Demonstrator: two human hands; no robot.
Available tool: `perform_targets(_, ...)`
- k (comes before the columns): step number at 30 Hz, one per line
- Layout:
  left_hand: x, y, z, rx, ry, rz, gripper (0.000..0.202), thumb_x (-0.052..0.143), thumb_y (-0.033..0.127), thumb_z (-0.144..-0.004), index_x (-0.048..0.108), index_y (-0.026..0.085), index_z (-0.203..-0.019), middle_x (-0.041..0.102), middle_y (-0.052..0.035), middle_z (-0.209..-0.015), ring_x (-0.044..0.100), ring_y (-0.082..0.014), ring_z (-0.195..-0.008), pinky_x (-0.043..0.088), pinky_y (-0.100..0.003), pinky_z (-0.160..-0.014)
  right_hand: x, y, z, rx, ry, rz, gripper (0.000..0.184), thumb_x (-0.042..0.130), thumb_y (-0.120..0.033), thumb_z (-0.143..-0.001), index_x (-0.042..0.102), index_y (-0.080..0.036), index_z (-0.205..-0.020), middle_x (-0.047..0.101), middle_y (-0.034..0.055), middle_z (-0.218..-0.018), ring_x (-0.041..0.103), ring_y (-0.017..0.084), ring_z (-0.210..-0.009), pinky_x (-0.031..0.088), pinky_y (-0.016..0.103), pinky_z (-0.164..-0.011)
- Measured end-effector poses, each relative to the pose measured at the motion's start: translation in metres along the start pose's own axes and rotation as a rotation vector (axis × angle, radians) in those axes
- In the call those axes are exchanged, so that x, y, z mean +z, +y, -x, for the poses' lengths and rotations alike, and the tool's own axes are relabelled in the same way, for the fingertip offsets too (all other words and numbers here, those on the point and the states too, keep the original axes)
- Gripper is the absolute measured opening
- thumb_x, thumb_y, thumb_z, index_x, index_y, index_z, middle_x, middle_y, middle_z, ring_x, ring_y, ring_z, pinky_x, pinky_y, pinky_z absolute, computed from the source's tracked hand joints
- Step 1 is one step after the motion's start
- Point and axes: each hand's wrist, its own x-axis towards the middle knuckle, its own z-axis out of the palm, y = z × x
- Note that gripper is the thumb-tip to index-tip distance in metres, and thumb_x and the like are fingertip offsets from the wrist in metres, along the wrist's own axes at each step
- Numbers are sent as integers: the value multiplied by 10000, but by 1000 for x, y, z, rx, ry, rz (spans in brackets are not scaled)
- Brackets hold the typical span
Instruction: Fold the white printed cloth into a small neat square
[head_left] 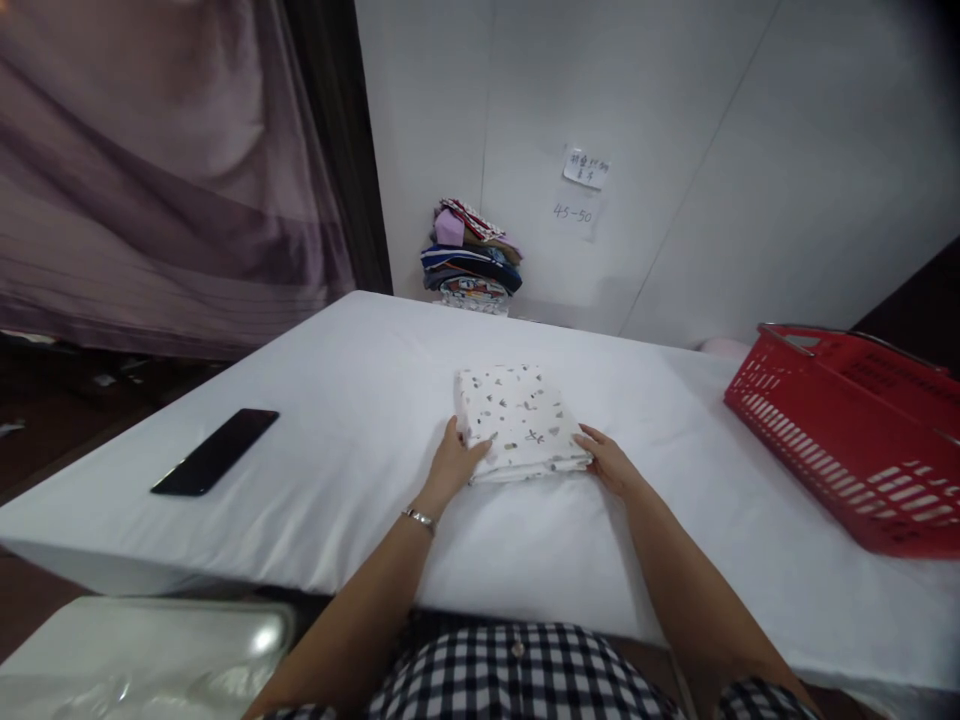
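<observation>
A folded white cloth with small dark prints [517, 415] lies on the white-covered table [337, 450] in front of me. My left hand [455, 462], with a bracelet on the wrist, grips the cloth's near left corner, thumb on top. At the near right corner my right hand [609, 462] holds the edge with its fingers curled around it. The fold lies flat and squared between both hands.
A black phone [216, 450] lies on the table at the left. A red plastic basket [855, 430] sits at the right edge. A stack of folded clothes [471, 258] stands by the far wall, under paper notes [586, 168]. A purple curtain [150, 170] hangs at left.
</observation>
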Motion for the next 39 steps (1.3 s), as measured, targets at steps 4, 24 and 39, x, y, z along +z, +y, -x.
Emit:
perform_targets(4, -5, -1, 20, 248, 148, -274, 742, 542, 542, -778, 296, 190, -1383, 357, -148, -1406, 459, -289, -1195, 409, -441, -962, 2, -1, 3, -18, -8, -24, 536, 672, -402, -747, 514, -215, -1224, 655, 66, -1039, 636, 175, -787, 550, 284, -612)
perform_targets(24, 4, -19, 42, 600, 146, -446, 280, 457, 230, -837, 610, 238, -1072, 483, -39, -1317, 404, -188, -1243, 340, -381, -1069, -26, -14, 29, -385, 56, 356, 442, 635, -402, -691, 639, -187, -1078, 636, 37, -851, 572, 158, -743, 477, 240, -552)
perform_targets(39, 3, -17, 47, 580, 172, -445, 336, 418, 156, -807, 612, 234, -1071, 484, -34, -1307, 409, -194, -1229, 334, -395, -1071, -22, -6, 27, -466, -83, 636, 374, 610, -277, -677, 690, -202, -1034, 599, 3, -796, 511, 123, -696, 418, 262, -705)
